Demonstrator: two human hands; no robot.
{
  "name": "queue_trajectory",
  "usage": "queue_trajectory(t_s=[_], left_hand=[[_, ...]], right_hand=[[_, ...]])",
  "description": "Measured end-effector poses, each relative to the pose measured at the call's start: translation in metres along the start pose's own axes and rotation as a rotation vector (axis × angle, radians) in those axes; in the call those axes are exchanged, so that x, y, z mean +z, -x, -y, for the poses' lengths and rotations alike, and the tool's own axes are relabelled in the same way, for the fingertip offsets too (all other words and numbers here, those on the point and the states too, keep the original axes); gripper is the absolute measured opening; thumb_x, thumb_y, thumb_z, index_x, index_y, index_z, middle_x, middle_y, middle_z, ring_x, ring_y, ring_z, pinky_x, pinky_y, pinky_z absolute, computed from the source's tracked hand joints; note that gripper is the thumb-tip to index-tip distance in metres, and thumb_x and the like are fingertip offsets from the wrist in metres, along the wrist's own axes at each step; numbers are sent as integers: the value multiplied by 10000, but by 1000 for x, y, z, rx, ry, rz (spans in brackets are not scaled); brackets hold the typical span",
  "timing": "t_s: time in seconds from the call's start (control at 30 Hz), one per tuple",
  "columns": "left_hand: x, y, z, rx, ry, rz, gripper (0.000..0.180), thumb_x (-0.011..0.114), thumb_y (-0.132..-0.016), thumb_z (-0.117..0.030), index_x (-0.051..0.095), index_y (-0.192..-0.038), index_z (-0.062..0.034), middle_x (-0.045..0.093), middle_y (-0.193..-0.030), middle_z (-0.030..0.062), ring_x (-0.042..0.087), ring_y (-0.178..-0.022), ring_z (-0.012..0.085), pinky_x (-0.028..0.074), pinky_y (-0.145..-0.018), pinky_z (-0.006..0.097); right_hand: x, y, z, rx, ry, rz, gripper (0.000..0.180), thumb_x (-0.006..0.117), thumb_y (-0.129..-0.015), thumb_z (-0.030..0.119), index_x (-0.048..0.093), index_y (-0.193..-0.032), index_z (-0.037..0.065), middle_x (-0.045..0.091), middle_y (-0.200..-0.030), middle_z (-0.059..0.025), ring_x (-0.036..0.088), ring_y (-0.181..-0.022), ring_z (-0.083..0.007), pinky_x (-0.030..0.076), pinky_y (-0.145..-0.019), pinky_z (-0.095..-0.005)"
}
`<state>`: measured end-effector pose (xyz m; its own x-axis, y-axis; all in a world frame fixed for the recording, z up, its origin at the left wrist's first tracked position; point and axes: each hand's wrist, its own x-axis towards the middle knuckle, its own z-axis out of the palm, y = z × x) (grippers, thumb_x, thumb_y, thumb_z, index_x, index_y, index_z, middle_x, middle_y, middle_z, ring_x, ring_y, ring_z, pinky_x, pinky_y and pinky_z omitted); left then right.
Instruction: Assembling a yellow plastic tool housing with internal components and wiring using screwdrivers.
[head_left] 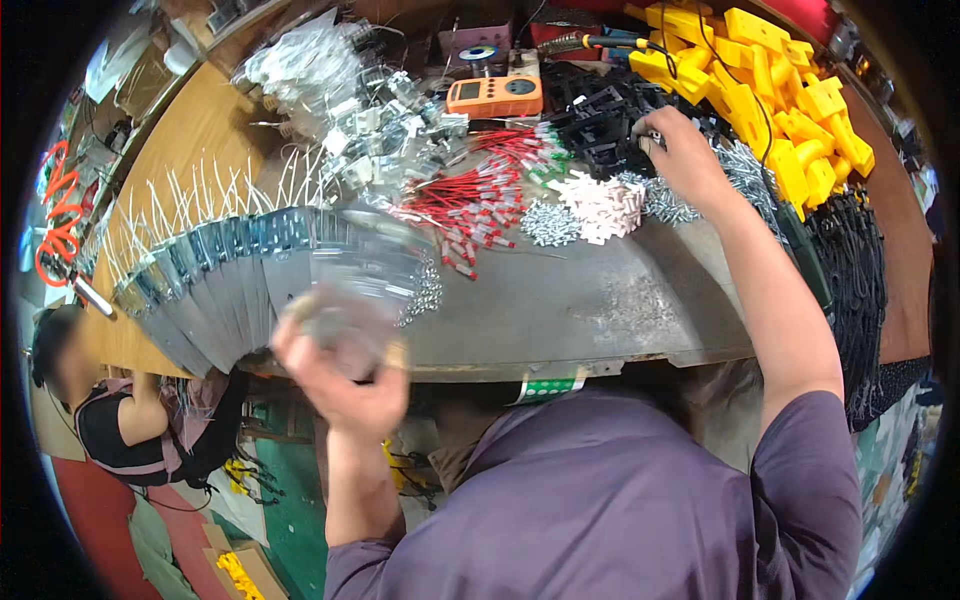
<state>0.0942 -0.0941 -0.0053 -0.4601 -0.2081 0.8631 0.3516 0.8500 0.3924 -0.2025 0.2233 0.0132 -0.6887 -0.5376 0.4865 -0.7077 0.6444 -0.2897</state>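
My left hand (350, 385) is smeared by motion at the table's front edge, its fingers closed round a blurred greyish piece (352, 325) whose kind I cannot make out. Beside it a fanned row of grey flat panels (215, 285) with thin white wires stands along the left. On the far right my right hand (685, 155) reaches over a heap of black plastic parts (595, 115), thumb and fingers pinched on a small black part (655, 138). Silver screws (670, 203) and small white plastic pieces (603, 207) lie near that hand.
Red wires with connectors (470, 200), small metal nuts (424, 295) and clear plastic parts (370, 130) cover the table's middle. Behind stands an orange multimeter (495, 97). Yellow housings (800, 110) and black cables (848, 290) fill the right. Another person (130, 415) sits at left.
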Motion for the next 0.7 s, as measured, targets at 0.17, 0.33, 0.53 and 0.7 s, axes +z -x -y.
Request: queue_trajectory(t_s=[0.17, 0.33, 0.53, 0.7], left_hand=[[38, 14, -42, -38, 272, 763, 660, 744, -646, 3, 399, -1206, -49, 410, -1299, 224, 542, -1082, 363, 497, -857, 431], [59, -6, -62, -111, 68, 990, 580, 762, -684, -82, 441, -1164, -24, 406, -1335, 231, 555, -1048, 397, 483, -890, 455], [83, 9, -67, -201, 70, 810, 736, 811, -619, -63, 410, -1234, -6, 465, -1331, 211, 536, -1153, 324, 463, -947, 394], [81, 14, -54, -423, 453, 621, 856, 779, -660, -45, 274, -1351, -26, 391, -1395, 206, 445, -1263, 293, 372, -1052, 421]], right_hand=[[-11, -14, -7, -66, 210, 211, 269, 656, -752, 21, 632, -1020, 29, 543, -1124, -135, 508, -1111, -330, 430, -959, -399], [-3, -14, -15, -207, 279, 126, 187, 678, -722, 16, 650, -906, 32, 513, -1190, -127, 481, -1160, -316, 429, -966, -412], [-28, 13, -4, -92, -162, 40, 197, 721, -763, 143, 606, -878, 33, 461, -1411, -182, 423, -1306, -342, 340, -1081, -384], [-36, 87, 31, 309, -1106, 301, 422, 830, -657, 236, 548, -931, 81, 478, -1387, -164, 452, -1269, -221, 336, -1078, -386]])
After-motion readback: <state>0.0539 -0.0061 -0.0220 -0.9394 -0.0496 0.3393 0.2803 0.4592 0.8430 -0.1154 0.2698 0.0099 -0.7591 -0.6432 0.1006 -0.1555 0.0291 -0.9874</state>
